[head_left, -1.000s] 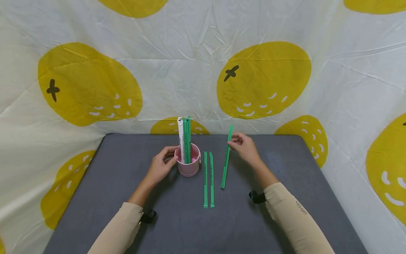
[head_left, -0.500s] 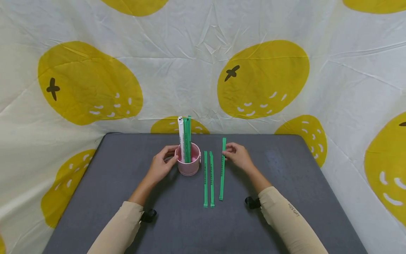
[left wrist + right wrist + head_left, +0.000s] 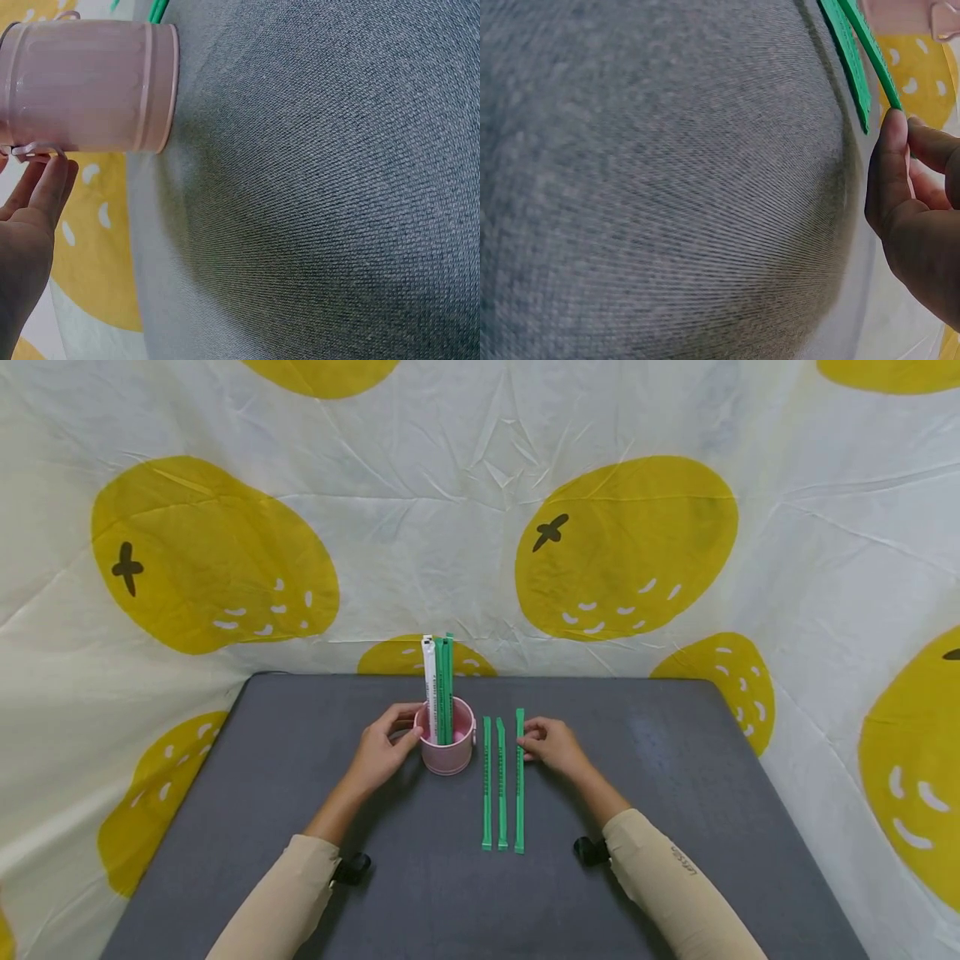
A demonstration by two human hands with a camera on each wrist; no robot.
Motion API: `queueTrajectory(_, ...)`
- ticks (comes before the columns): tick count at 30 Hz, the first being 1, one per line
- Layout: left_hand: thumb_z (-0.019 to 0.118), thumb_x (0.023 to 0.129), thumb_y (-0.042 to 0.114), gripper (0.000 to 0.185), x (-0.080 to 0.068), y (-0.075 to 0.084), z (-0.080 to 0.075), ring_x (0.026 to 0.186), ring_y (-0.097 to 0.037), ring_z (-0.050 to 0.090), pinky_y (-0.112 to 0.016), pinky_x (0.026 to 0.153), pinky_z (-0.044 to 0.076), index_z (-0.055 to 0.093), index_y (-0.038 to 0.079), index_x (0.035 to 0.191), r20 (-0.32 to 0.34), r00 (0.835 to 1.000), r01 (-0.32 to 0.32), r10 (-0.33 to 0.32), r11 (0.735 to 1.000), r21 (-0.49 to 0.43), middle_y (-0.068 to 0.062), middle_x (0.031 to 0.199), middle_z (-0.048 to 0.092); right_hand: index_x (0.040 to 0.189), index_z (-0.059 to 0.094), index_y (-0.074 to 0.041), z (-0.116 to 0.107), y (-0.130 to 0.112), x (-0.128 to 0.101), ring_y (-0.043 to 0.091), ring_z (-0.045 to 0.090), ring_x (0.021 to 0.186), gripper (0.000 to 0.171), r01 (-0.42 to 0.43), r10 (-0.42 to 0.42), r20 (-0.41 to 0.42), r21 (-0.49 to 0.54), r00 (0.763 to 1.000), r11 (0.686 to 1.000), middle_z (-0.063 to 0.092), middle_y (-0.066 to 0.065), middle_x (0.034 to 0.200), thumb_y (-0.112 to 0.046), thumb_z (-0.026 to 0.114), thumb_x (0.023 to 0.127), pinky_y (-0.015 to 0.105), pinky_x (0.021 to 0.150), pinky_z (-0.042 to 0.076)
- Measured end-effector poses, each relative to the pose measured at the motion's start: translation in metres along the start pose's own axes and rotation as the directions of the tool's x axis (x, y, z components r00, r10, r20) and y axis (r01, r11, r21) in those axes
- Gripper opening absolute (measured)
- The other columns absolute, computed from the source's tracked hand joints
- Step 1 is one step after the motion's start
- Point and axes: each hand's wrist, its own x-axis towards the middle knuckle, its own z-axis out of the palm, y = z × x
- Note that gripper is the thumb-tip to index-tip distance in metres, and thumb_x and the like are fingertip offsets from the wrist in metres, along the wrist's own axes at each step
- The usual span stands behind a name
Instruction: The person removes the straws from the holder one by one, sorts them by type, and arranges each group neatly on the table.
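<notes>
Fingers [image 3: 537, 727] and thumb of the right hand [image 3: 557, 748] are closed to a narrow pinch in the head view, gripping a slim green packet [image 3: 520, 793] by its upper part. The held packet is aligned roughly parallel to a first flat packet [image 3: 487, 789] and a second flat packet [image 3: 502, 793], both green, which lie side by side on the dark grey table [image 3: 570, 910]. It is located just right of this pair, apart from it. The left hand [image 3: 377, 756] is partly open, with thumb and fingers set at the left side of a pink bucket [image 3: 447, 761]. The bucket stands upright left of the flat packets and contains a white packet [image 3: 431, 689] and several green upright packets [image 3: 445, 693], all projecting above the rim. A pale cloth [image 3: 427, 560] with yellow fruit shapes hangs behind the table.

In the left wrist view, the fingertips contact a metal lug [image 3: 39, 152] on the bucket wall; the thumb's position cannot be told from this angle.

In the right wrist view, the thumb and fingers pinch the held packet near one end. The gripped end is raised clear of the table; the far end runs out of frame.
</notes>
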Motion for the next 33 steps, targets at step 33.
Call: queueTrajectory(33,0.065,0.099,0.0,0.04,-0.0006,-0.0049,0.0018,0.124,-0.048,0.061,-0.06,0.103,0.05,0.058,-0.006,0.138,-0.006,0.999,-0.039,0.039,0.999,-0.033,-0.029,0.134,0.063,0.113,0.068,0.005,0.0103,-0.006,0.0046,0.015,0.072,0.062,0.025,-0.053,0.052,-0.011,-0.126,0.999,0.991,0.075,0.012,0.086,-0.005,0.076,0.092,0.03,0.059,0.061)
